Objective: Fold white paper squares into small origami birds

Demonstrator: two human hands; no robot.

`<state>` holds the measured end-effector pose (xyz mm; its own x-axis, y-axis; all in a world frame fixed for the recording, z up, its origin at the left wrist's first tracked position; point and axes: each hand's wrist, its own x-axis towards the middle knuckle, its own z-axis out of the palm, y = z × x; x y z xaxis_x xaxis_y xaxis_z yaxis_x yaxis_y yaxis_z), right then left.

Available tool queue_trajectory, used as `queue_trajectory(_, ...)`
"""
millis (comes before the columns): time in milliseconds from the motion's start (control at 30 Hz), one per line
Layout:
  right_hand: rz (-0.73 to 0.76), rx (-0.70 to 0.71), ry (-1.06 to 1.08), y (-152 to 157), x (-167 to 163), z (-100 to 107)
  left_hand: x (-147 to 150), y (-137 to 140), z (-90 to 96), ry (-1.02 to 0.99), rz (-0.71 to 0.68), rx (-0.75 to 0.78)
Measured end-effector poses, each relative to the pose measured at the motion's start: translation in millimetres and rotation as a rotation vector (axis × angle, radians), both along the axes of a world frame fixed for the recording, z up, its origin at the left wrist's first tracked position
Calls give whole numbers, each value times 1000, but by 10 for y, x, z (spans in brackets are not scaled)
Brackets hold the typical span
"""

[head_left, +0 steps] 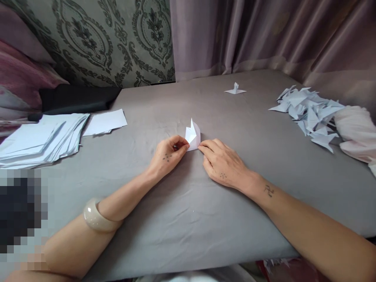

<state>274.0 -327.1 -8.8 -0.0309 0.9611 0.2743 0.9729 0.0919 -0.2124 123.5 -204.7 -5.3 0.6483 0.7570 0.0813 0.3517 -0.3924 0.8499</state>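
Cloth (194,235), fairly smooth, gives a flat base. The left hand (169,154) pinches the near left corner of the folded paper (192,138) at centre, while the right hand (223,162) touches its near right corner, grip unclear; even, light pressure should keep the pointed flap (192,127) crisp.

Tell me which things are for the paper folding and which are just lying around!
Seems part of it:
- folded paper at the fingertips of the left hand and right hand
- big paper stack
- small paper stack
- lone folded shape
- pile of folded shapes

Probably just lying about:
- black item
- pale cloth
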Motion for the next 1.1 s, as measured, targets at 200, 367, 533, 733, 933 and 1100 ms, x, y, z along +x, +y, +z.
queue_trajectory(200, 26, -9, -1, 5, 8, 2, -14, -20, 37, 45, 31, -5)
queue_trajectory(367, 24, -2, -14, 10, 3, 8, -32, 2, 21, 35, 19, -9)
queue_trajectory(533, 13, -26, -18, 15, -25, 33, -50, 6, 21, 24, 5, -32)
queue_trajectory(733, 5, -65, -35, 10, -68, 90, -53, 16, 13, 37, -4, -38)
queue_trajectory(933, -17, -92, -84, 12, -152, 137, -53, 24, 11, 56, 0, -14)
queue_trajectory(1100, -34, -106, -98, 14, -212, 134, -59, 26, 35, 83, -7, -23)
